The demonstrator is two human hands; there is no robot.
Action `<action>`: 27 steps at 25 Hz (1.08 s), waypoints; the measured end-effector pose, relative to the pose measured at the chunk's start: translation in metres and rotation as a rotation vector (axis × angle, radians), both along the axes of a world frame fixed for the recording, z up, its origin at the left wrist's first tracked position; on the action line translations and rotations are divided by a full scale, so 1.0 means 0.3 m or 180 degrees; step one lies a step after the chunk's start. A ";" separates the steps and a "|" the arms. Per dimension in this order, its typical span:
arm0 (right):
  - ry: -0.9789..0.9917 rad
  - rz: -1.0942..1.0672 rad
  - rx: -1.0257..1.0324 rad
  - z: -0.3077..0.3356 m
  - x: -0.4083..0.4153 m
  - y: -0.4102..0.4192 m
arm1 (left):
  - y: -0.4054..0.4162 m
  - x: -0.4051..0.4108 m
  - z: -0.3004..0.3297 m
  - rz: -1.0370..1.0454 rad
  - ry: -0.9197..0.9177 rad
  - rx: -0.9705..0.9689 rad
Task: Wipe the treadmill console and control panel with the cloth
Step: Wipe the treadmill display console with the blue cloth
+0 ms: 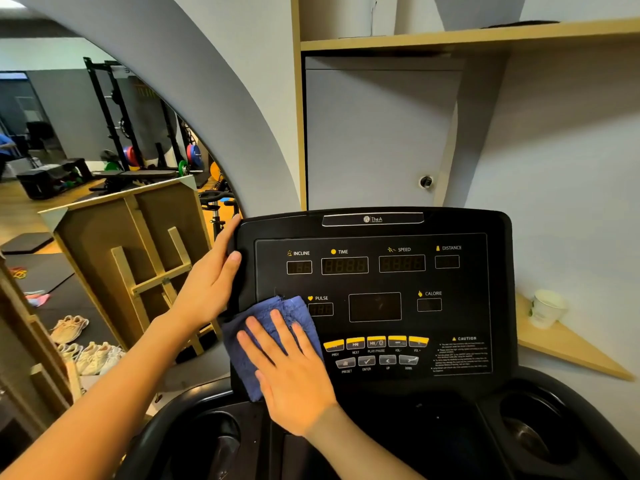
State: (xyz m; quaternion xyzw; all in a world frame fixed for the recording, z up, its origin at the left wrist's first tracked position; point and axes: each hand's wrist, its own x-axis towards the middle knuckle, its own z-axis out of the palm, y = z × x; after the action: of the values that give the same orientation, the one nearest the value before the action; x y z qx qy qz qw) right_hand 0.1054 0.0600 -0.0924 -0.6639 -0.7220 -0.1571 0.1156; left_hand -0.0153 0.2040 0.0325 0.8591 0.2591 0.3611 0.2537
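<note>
While the left hand (211,285) grips the console's (374,296) left edge, the right hand (291,372) lies flat, fingers spread, pressing the blue cloth (273,306) on the panel's lower left corner. The unwiped panel stretches away to the right: screens, then yellow buttons (375,342). A paper cup (547,308) sits on the wooden shelf (568,344) beyond.

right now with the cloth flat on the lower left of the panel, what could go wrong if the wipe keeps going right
1. The blue cloth under the right hand lies just left of the yellow buttons; sweeping right could press them.
2. The left hand only grips the console edge, so hard pressure may rock it.
3. A paper cup stands on the nearby shelf, probably beyond the sweep.
</note>
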 end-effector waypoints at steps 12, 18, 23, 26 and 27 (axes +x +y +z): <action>-0.0121 -0.0160 0.0095 -0.065 0.171 -0.176 | -0.039 0.023 -0.076 0.0185 -0.0159 0.0131; -0.0086 -0.0285 0.0254 -0.096 0.267 -0.257 | -0.073 0.044 -0.115 0.0311 -0.0303 0.0100; -0.0095 -0.0517 0.0208 -0.112 0.326 -0.298 | -0.085 0.051 -0.118 0.0270 -0.0303 0.0130; -0.0181 -0.0634 0.0185 -0.133 0.368 -0.311 | -0.086 0.052 -0.118 0.0283 -0.0274 0.0118; -0.0208 -0.0666 0.0196 -0.139 0.381 -0.316 | -0.085 0.052 -0.118 0.0288 -0.0269 0.0107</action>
State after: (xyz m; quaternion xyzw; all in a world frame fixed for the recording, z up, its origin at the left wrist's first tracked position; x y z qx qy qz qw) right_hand 0.2198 -0.0348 -0.1342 -0.7263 -0.6469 -0.2119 0.0953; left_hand 0.0003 0.1785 -0.0030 0.8347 0.2806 0.4124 0.2334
